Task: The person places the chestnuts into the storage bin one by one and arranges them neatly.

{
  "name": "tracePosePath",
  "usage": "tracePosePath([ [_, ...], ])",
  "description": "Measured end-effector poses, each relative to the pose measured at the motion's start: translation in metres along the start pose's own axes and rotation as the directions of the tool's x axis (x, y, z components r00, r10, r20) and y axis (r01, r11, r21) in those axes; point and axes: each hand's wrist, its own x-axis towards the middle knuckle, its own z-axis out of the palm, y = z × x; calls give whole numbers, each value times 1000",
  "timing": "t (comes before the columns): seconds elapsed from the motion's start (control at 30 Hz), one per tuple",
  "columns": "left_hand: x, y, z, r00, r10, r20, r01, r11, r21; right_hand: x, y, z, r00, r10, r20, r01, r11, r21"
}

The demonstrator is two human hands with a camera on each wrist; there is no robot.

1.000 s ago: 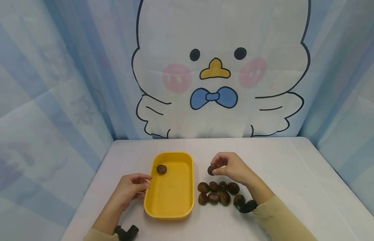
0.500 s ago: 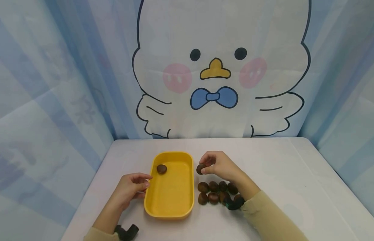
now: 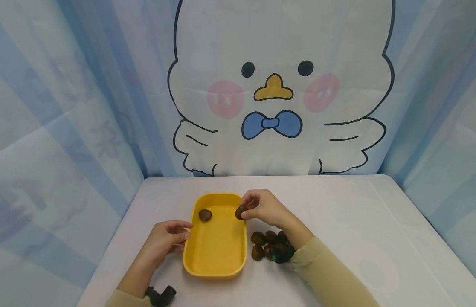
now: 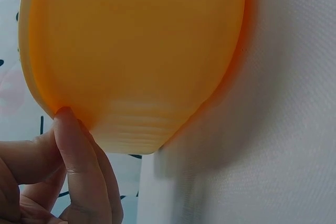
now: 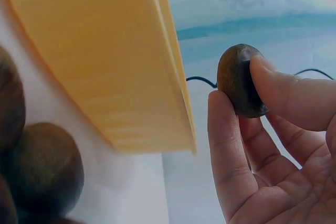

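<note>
A chestnut (image 3: 240, 212) is pinched between the thumb and fingers of my right hand (image 3: 265, 209), at the right rim of a yellow tray (image 3: 215, 251) and raised above the table. In the right wrist view that chestnut (image 5: 233, 80) shows dark and rounded, beside the tray's outer wall (image 5: 110, 66). One more chestnut (image 3: 205, 215) lies inside the tray near its far left corner. My left hand (image 3: 165, 241) holds the tray's left rim with thumb and fingertips; the left wrist view shows its fingers (image 4: 79, 161) against the edge.
Several chestnuts (image 3: 258, 238) sit in two rows right of the tray, partly hidden by my right wrist and its black camera (image 3: 282, 253). The white table (image 3: 357, 230) ends at a curtain (image 3: 280, 149) with a cartoon figure.
My right hand has carried its chestnut leftward, from above the chestnut rows to the tray's right rim. My left hand and the tray stay in place.
</note>
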Motion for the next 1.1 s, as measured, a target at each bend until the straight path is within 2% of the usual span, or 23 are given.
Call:
tracePosePath([
  [0.23,-1,1,-1,1000,10,4,-10,1000,-7,11,-7,10,1000,-20,18,21,1000,-4],
  [0.63,2,0,1,1000,6,17,-6,1000,-14,23,-20,26,997,-69,42,67,996,50],
  [0.83,3,-3,1,1000,-7,6,7,1000,-7,31,-26,38,995,-74,66,70,995,71],
  [1.1,2,-3,0,1000,10,17,-10,1000,-14,41,-32,51,994,-76,77,70,994,79],
])
